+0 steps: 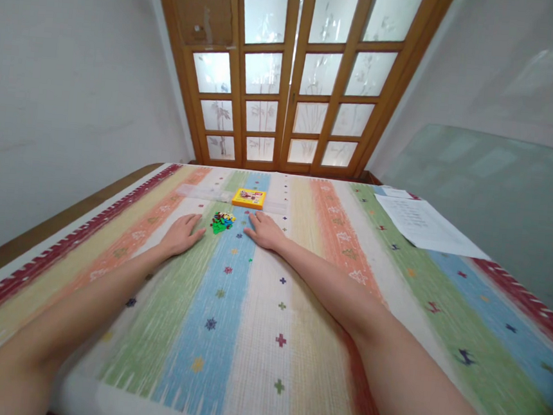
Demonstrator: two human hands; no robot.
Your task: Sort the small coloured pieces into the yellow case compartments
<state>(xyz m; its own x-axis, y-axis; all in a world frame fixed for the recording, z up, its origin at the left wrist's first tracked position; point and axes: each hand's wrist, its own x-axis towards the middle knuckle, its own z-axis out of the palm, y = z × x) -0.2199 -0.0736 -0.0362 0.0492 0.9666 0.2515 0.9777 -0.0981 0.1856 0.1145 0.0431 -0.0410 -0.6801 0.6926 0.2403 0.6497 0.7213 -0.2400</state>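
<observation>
A small heap of colourful little pieces, mostly green with some yellow, blue and dark red, lies on the striped tablecloth. They look like tiny building bricks, though single shapes are too small to make out. My left hand rests flat on the cloth just left of the heap, fingers stretched out and holding nothing. On the heap's other side lies my right hand, also flat with its fingers apart and empty. Just beyond the heap is a flat yellow box with a picture on its top.
A clear plastic bag or film lies flat beside the yellow box. Printed paper sheets rest at the table's right side. Wooden doors with glass panes stand behind the far edge, and a glass-like panel leans at right.
</observation>
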